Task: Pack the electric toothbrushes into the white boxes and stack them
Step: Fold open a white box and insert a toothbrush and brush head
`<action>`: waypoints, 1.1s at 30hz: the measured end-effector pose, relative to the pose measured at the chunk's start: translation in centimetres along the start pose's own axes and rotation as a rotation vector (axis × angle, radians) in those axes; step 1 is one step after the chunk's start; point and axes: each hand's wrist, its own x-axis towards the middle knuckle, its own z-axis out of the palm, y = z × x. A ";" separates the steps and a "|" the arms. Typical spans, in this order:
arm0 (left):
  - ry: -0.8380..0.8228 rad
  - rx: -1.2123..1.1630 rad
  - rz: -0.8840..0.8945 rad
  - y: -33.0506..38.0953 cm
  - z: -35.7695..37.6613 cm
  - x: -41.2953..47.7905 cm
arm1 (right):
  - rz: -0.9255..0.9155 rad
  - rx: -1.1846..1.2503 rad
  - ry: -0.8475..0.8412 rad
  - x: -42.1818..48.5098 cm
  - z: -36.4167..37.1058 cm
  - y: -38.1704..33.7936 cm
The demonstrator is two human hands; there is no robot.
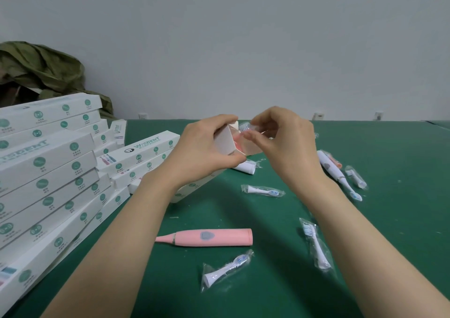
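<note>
A plain pale grey wall (243, 38) fills the whole upper half, smooth and flat. The light on it is soft and even, a touch dimmer toward the left corner. Down below, the table (394, 232) spreads wide under a dark green cover, its far edge meeting the wall in a straight line. Three small white wall sockets sit right along that line: one at the left (143, 116), one right of centre (318, 116), one further right (378, 115). In the far left corner, a crumpled olive-green cloth (41, 67) is heaped against the wall, with something dark showing under its folds.
</note>
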 end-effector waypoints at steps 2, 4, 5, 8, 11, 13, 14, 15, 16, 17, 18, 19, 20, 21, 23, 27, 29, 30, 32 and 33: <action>-0.005 -0.012 0.004 0.1 0.1 0.0 | -0.018 -0.050 -0.019 -0.3 0.6 0.3; -0.012 -0.012 0.008 0.1 0.2 0.0 | -0.087 -0.159 -0.110 -0.6 1.4 0.6; -0.017 -0.006 0.009 0.1 0.2 0.0 | -0.135 -0.221 -0.172 -0.8 1.8 0.8; -0.015 -0.010 0.003 0.0 0.1 0.0 | -0.151 -0.196 -0.264 -0.9 1.8 1.0; 0.001 -0.035 0.000 -0.2 -0.2 0.1 | 0.037 0.055 -0.120 -0.3 0.8 1.0; 0.006 -0.046 0.002 -0.1 -0.2 0.1 | 0.187 0.135 -0.072 -0.3 0.5 0.8; 0.012 -0.054 0.006 -0.1 -0.2 0.0 | 0.268 0.160 -0.083 -0.3 0.5 0.8; 0.017 -0.065 0.010 0.0 -0.1 0.0 | 0.350 0.205 -0.103 -0.4 0.7 0.9; 0.014 -0.073 0.013 0.0 -0.1 0.1 | 0.424 0.279 -0.133 -0.4 0.8 0.8; -0.006 -0.079 0.015 -0.1 -0.2 0.1 | 0.467 0.368 -0.169 -0.4 1.0 0.7; -0.045 -0.081 0.020 -0.2 -0.3 0.1 | 0.466 0.445 -0.188 -0.4 1.2 0.5; -0.096 -0.077 0.027 -0.3 -0.4 0.1 | 0.443 0.474 -0.186 -0.4 1.3 0.3; -0.145 -0.069 0.034 -0.4 -0.5 0.1 | 0.422 0.469 -0.170 -0.4 1.3 0.2; -0.175 -0.067 0.036 -0.5 -0.6 0.1 | 0.405 0.456 -0.148 -0.3 1.4 0.0; -0.152 -0.121 0.012 -0.6 -0.5 0.2 | 0.395 0.464 -0.122 -0.2 1.5 -0.1; -0.004 -0.314 -0.009 -0.5 0.0 0.2 | 0.411 0.516 -0.095 -0.1 1.7 -0.3; 0.046 -0.352 -0.003 -0.4 0.4 0.3 | 0.409 0.539 -0.071 -0.2 2.0 -0.5; 0.079 -0.357 -0.009 -0.2 0.6 0.3 | 0.412 0.559 -0.069 -0.3 2.2 -0.8; 0.151 -0.342 -0.029 0.1 1.3 0.3 | 0.409 0.568 -0.089 -0.7 2.8 -1.4; 0.192 -0.307 -0.033 0.4 1.8 0.3 | 0.393 0.545 -0.106 -1.0 3.1 -1.7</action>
